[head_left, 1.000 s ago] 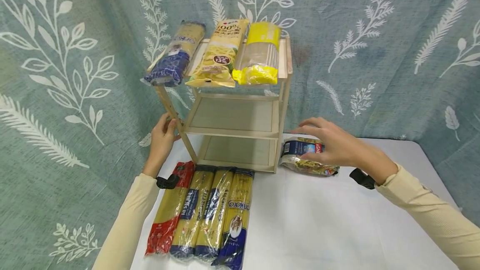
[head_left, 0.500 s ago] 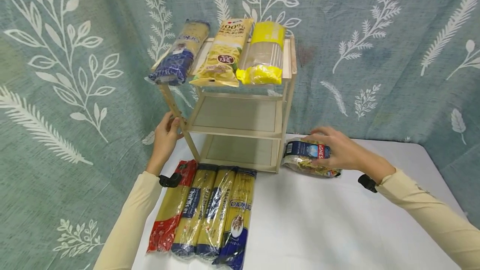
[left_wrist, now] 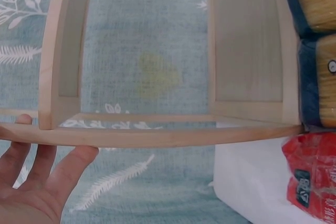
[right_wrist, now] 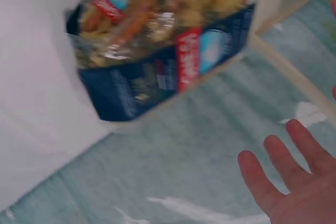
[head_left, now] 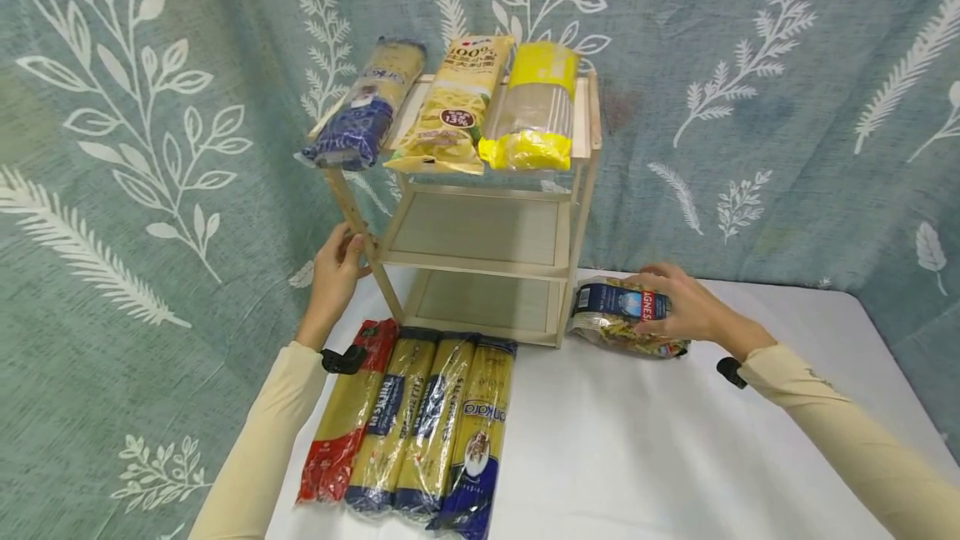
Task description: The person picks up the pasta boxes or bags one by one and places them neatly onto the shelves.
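Note:
My left hand (head_left: 334, 277) grips the left front post (left_wrist: 157, 137) of a small wooden three-tier shelf rack (head_left: 472, 267). In the left wrist view the thumb lies at the post's edge while a fingertip shows past its far side. On the white table to the right of the rack lies a clear and dark blue bag of pasta spirals (head_left: 628, 317) with a red label. My right hand (right_wrist: 302, 182) is held at its right end, fingers spread and fairly straight. In the right wrist view a gap shows between those fingers and the bag.
On the top tier lie a blue spaghetti pack (head_left: 367, 107), a cream noodle pack (head_left: 457, 102) and a yellow-ended pack (head_left: 536, 107). Several long spaghetti packs, a red one (head_left: 345, 415) among them, lie side by side before the rack. A patterned curtain (head_left: 750, 107) hangs behind.
My right hand has moved rightward and lower along the pasta bag to its right end. The left hand stays at the post. The head view has shifted slightly.

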Tool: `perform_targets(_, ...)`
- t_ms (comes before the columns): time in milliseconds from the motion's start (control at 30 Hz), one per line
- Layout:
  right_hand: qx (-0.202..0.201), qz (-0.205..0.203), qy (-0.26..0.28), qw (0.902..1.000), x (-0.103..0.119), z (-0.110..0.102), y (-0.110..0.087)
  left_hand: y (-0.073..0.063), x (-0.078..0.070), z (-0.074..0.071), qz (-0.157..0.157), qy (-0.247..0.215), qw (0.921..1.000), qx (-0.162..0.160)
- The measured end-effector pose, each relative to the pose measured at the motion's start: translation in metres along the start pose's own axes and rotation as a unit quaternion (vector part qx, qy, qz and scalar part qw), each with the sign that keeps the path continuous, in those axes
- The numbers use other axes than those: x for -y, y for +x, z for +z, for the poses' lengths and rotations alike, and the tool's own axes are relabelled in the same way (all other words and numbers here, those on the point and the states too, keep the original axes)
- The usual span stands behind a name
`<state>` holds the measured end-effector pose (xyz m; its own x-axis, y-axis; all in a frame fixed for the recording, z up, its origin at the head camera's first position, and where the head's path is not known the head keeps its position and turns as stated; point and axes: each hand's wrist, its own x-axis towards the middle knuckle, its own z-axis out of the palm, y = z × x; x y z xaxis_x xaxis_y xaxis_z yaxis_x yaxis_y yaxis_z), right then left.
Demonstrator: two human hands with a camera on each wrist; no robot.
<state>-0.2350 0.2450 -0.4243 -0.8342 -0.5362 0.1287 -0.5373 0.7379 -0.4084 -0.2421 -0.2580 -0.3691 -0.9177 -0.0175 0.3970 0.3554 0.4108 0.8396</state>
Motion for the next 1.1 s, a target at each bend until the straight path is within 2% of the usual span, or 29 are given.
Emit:
perform_targets(167, 0.029, 0.029, -0.009, 0.9991, -0.02, 0.02, 0.001, -0.001, 0.0, 0.0, -0.002, 0.001, 1.0, 0.004)
perform_targets(467, 0.034, 0.02, -0.054, 0.9977, -0.057, 0.059, 0.001, 0.001, 0.0, -0.001, 0.002, -0.004, 1.0, 0.004)
perform_targets(567, 0.046, 0.045, -0.064, 0.9959, -0.065, 0.066, -0.001, 0.002, 0.0, -0.001, -0.001, -0.001, 1.0, 0.003)
perform_targets(800, 0.047, 0.083, -0.095, 0.9909, -0.066, 0.069, -0.002, 0.001, -0.003, 0.0, -0.004, -0.006, 1.0, -0.003)
perform_targets(1100, 0.022, 0.122, -0.075, 0.9895, -0.055, 0.081, -0.018, 0.0, -0.002, -0.001, -0.002, -0.001, 1.0, -0.003)
